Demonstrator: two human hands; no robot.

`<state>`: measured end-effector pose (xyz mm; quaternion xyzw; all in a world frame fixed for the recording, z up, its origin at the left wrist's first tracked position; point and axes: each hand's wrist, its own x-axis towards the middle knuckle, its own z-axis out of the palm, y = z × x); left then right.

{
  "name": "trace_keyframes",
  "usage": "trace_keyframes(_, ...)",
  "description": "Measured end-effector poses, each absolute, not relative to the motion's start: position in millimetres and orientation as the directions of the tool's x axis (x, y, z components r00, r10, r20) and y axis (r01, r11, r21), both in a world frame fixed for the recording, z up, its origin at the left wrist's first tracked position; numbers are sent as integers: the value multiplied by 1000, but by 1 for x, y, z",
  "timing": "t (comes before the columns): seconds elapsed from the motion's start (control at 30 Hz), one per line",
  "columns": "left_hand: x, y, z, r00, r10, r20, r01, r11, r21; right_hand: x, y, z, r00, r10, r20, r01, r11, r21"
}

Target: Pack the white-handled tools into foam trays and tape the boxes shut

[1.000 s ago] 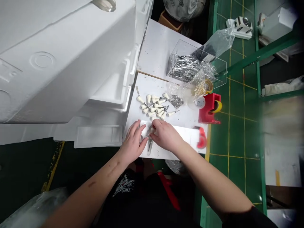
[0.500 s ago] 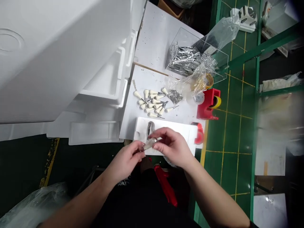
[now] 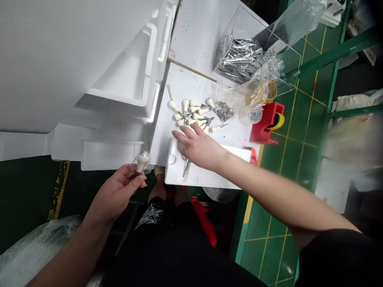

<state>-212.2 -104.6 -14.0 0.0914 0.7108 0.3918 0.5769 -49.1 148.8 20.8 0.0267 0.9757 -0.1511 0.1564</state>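
My left hand [image 3: 119, 191] is out to the left of the table, off its edge, with the fingers pinched on a small cream-handled tool in a clear sleeve [image 3: 141, 162]. My right hand [image 3: 199, 145] reaches over a white foam tray [image 3: 206, 179], fingers stretched towards a pile of several cream-handled metal tools [image 3: 194, 115] on the white table [image 3: 191, 48]. A metal tool [image 3: 185, 166] lies on the tray just under the right hand.
Large white foam mouldings [image 3: 89, 71] fill the left. A clear box of metal pieces in bags [image 3: 242, 59] stands at the back. A red tape dispenser [image 3: 266, 123] sits at the table's right edge, over a green floor with yellow lines [image 3: 299, 131].
My hands were together over the tray holding a small sleeved piece. They have parted: the left carried it left off the table, and the right stretched forward towards the pile.
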Motion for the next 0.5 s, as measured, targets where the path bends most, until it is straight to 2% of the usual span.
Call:
trace_keyframes(0.17,-200,-99,-14,-321,600,-732,-240,696,676,-43,150,26,-966,-54,-251,68,889,-454)
trace_keyframes(0.23,-197,-94,-14,-312,632,-709,-195,688,699,-39,150,26,-966,-47,-255,85,873,-481)
trace_keyframes(0.37,-186,-72,-10,-307,717,-626,-76,637,767,-29,149,22,-950,21,-310,143,916,-375)
trace_keyframes(0.5,-164,-44,-9,-320,794,-516,9,548,837,-11,148,12,-924,194,-330,302,899,-316)
